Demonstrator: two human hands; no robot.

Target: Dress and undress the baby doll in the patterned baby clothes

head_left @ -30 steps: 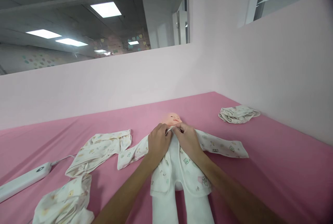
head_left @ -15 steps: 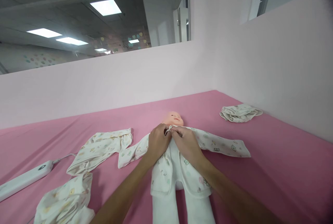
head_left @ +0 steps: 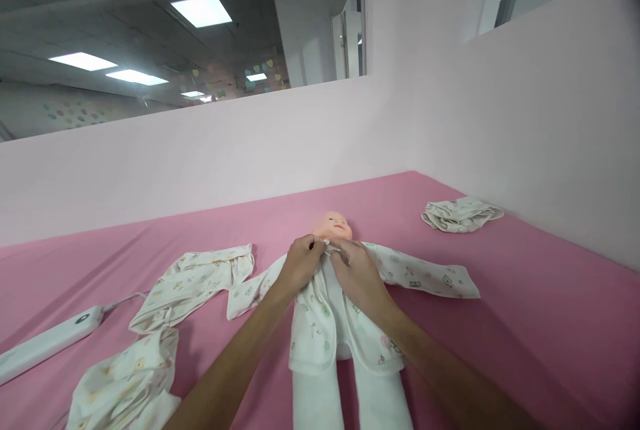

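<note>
The left hand [head_left: 300,265] and right hand [head_left: 357,275] sat together, both pinched on the collar of the jacket [head_left: 316,331], white with pastel prints. It clothed the doll [head_left: 334,225] lying face-up on the pink worktop [head_left: 525,323], sleeves spread to nine and three o'clock.

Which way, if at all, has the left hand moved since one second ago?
Yes, slightly. The left hand has crept up the jacket toward the doll's head; its fingertips now pinch the collar beside the chin.
</note>
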